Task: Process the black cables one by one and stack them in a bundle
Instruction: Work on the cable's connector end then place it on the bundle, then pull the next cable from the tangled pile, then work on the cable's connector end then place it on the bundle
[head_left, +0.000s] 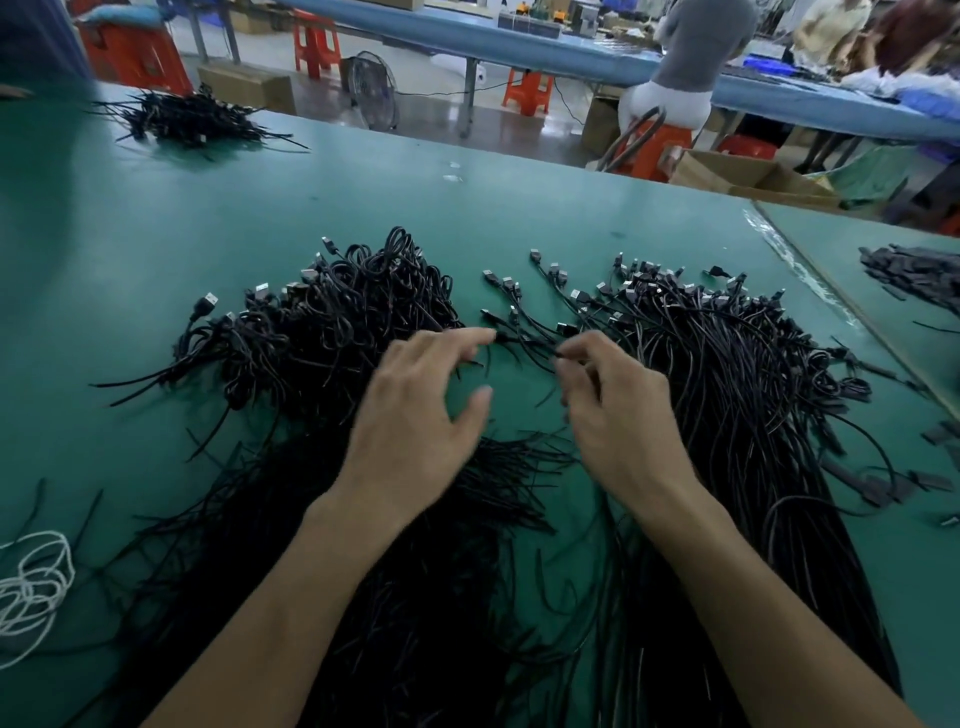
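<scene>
Black cable tails (415, 623) run under both forearms at the near edge of the green bench (156, 234) and fan away into two masses. The left heap (337, 322) is tangled and looped, with plugs sticking out on its far and left sides. The right heap (727, 353) lies straighter, its plugs bunched at the far end. Between them is a narrow strip of bare bench with a few loose cables (524, 306) lying across it, and both hands are over this strip. The left hand (415, 415) hovers with its fingers (467, 340) spread and lightly bent, thumb apart, holding nothing. The right hand (618, 415) has its fingertips drawn together, and they seem to pinch one thin cable (535, 349) at the gap's right side, though blur hides the exact grip. Beyond the heaps the bench is open all the way to its far edge, and to the left it is open too, apart from a white cord (31, 587) coiled at the left edge and a separate pile (187, 119) of black cables at the far left corner. On the right the room is tighter. Small black pieces (883, 488) lie just beside the right heap, and a taped seam (810, 280) marks where a second bench with more black pieces (914, 275) begins. Past the far edge stand a fan (374, 98), orange stools (527, 91) and boxes (727, 171).
</scene>
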